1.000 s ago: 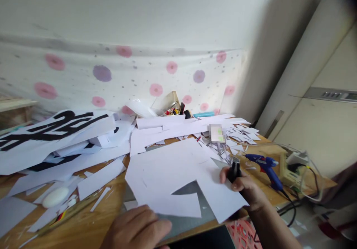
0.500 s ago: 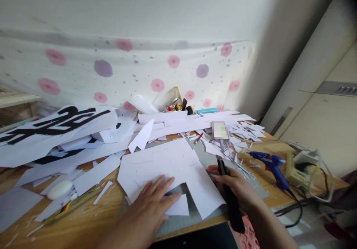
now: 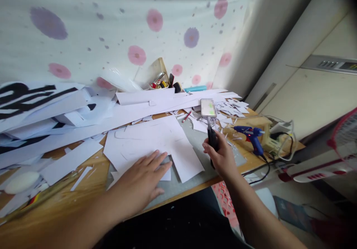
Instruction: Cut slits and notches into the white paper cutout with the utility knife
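Observation:
My left hand (image 3: 147, 172) lies flat with its fingers spread on a large white sheet (image 3: 145, 137), over its lower edge. This sheet has pencil-like lines on it and a notch cut into its near side. Beneath it is a grey cutting mat (image 3: 237, 160). My right hand (image 3: 221, 154) is wrapped around a black utility knife (image 3: 212, 139) just right of the sheet, its narrow tip pointing away from me. The tip is raised near a blurred-out square item (image 3: 208, 107).
A blue glue gun (image 3: 252, 135) with a cord rests at the table's right side. White offcuts (image 3: 230, 107) lie beyond the mat. A red pencil (image 3: 186, 117) lies behind the sheet. Black-lettered sheets (image 3: 33, 100) pile up at left, near a white oval object (image 3: 22, 182).
The view has tilted down and turned right. My right hand has lifted the knife and swung it upright, away from the table's front edge. My left hand stays flat on the sheet.

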`<state>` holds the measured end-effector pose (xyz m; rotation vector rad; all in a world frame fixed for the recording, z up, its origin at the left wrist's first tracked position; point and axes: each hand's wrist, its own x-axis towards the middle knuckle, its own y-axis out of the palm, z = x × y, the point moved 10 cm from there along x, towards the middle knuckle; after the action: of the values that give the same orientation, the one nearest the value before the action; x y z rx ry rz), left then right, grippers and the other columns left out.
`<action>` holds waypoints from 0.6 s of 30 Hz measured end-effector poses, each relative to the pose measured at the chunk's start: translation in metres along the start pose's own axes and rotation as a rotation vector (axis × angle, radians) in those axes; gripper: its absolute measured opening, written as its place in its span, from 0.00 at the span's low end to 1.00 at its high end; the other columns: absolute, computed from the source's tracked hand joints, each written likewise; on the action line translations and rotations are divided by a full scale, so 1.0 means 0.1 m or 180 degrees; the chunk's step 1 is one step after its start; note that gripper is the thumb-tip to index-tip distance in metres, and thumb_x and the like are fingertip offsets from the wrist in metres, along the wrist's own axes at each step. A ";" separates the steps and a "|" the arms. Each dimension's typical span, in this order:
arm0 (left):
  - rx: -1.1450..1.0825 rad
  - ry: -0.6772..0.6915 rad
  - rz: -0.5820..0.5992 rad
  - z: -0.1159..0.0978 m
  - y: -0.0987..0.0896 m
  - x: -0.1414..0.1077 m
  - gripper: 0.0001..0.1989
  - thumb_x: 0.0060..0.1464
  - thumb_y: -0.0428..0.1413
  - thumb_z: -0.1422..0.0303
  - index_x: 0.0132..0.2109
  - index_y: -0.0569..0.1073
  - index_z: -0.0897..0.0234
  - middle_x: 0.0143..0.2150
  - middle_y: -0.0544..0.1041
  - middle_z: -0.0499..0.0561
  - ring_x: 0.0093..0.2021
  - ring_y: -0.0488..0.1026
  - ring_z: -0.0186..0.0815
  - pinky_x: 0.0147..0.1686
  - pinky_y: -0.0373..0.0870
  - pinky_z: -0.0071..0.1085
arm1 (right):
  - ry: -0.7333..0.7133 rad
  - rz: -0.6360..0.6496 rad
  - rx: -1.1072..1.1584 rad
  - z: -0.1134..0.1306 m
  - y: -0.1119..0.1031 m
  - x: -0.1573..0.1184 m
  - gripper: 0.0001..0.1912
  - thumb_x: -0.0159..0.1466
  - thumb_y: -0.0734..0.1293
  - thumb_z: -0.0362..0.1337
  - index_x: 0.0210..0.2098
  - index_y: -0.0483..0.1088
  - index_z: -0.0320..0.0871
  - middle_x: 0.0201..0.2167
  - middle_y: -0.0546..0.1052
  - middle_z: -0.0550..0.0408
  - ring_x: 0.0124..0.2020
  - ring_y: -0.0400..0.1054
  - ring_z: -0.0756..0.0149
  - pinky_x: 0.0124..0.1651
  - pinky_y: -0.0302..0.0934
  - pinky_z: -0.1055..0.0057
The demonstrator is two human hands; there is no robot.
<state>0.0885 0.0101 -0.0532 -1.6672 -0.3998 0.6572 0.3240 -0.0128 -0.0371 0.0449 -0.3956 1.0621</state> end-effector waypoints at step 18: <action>0.0497 0.0894 -0.0577 -0.30 0.05 0.34 0.26 0.54 0.61 0.62 0.60 0.69 0.55 0.64 0.66 0.65 0.63 0.62 0.60 0.54 0.68 0.55 | 0.1177 -0.0409 0.1519 -0.36 -0.33 -0.27 0.24 0.56 0.65 0.48 0.52 0.68 0.53 0.45 0.78 0.51 0.35 0.74 0.62 0.33 0.65 0.67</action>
<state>0.1332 0.0062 -0.0625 -1.5266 -0.2852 0.3061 0.3519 -0.0435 -0.0745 0.2906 0.1979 0.9928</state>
